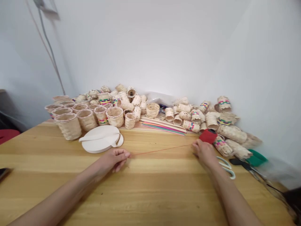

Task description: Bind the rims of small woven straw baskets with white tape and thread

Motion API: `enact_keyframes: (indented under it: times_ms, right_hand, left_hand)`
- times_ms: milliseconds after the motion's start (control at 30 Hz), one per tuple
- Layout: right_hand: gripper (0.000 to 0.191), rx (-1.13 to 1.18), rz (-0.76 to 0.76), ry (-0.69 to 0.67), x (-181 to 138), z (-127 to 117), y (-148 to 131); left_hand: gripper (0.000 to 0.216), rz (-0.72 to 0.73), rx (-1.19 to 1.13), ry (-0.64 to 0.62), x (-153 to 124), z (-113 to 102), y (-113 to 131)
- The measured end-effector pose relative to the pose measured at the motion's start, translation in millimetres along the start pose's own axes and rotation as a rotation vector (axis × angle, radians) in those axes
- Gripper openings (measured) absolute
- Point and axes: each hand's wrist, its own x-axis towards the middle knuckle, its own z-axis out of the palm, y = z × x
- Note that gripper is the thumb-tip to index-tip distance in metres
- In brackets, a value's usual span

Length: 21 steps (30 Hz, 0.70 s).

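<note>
My left hand (pixel 115 160) pinches one end of a thin red thread (pixel 160 150) above the wooden tabletop (pixel 150 185). The thread runs taut to my right hand (pixel 203 151), whose fingers grip it just in front of a red thread spool (pixel 208 136). The spool lies against the back of that hand. Near my left hand is a stack of white round discs (pixel 101 138) with a curved strip on top. White-handled scissors (pixel 225 168) lie just beyond my right wrist.
Many woven bark cups and cylinders (pixel 87 119), some with coloured bands, are heaped along the wall (pixel 150 47). Thin coloured strips (pixel 162 127) lie in front of them. A green object (pixel 256 158) and a black-handled tool (pixel 244 164) sit at right; a dark phone (pixel 3 172) lies at left.
</note>
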Motion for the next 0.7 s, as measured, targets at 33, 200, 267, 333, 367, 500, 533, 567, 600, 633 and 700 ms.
enact_keyframes:
  times_ms: [33, 200, 267, 333, 367, 500, 533, 567, 600, 633, 700]
  right_hand:
    - [0.019, -0.012, 0.033, 0.019, 1, -2, 4]
    - [0.015, -0.048, 0.164, 0.069, 3, -8, 14]
    - [0.016, -0.059, 0.208, 0.086, 3, -8, 15]
    - [0.017, -0.055, 0.237, 0.093, 2, -7, 15]
    - [0.017, -0.046, 0.248, 0.094, 2, -7, 15]
    - [0.021, 0.042, 0.271, 0.102, 2, -4, 15]
    - [0.022, 0.074, 0.274, 0.106, 2, -4, 16]
    - [0.023, 0.110, 0.278, 0.113, 2, -3, 16]
    - [0.024, 0.147, 0.283, 0.122, 2, -2, 15]
    - [0.025, 0.188, 0.289, 0.133, 2, -1, 15]
    - [0.028, 0.284, 0.293, 0.154, 2, 0, 14]
  left_hand:
    - [0.043, -0.006, 0.010, -0.018, 0, 1, 0]
    - [0.040, -0.056, 0.100, -0.093, 1, 0, -2]
    - [0.040, -0.050, 0.099, -0.081, 2, -1, -2]
    - [0.039, -0.036, 0.096, -0.065, 2, -2, -2]
    - [0.039, -0.027, 0.095, -0.057, 2, -3, -2]
    - [0.039, 0.011, 0.106, -0.028, 1, -4, -1]
    - [0.039, 0.017, 0.112, -0.022, 1, -4, -1]
    - [0.040, 0.019, 0.114, -0.015, 2, -5, -1]
    - [0.040, 0.021, 0.121, -0.004, 3, -6, -1]
    - [0.040, 0.028, 0.143, 0.011, 4, -6, -1]
    - [0.041, 0.058, 0.228, 0.040, 5, -9, 0]
